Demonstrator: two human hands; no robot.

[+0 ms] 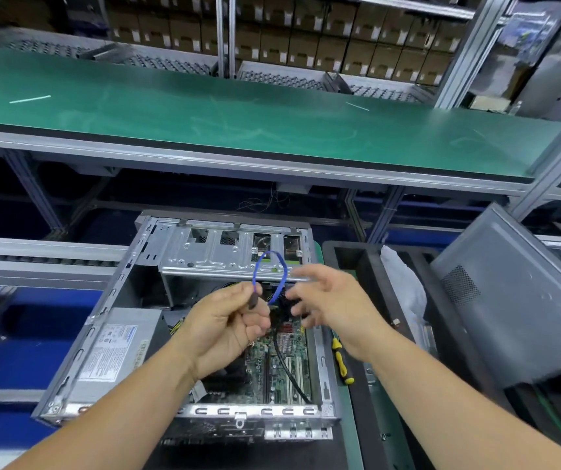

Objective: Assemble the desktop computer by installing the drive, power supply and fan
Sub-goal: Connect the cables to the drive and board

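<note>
My left hand (225,329) pinches the blue cable's (274,271) dark connector above the open computer case (102,317); my right hand (331,301) hovers beside, fingers loosely spread, holding nothing, near the drive cage (211,252) edge.

A long green bench top (238,117) runs across the far side, with stacked cardboard boxes (340,39) on shelves behind it. A yellow-handled screwdriver (342,361) lies near right, beside a white plastic bag (403,283) and a leaning grey panel (516,300).
</note>
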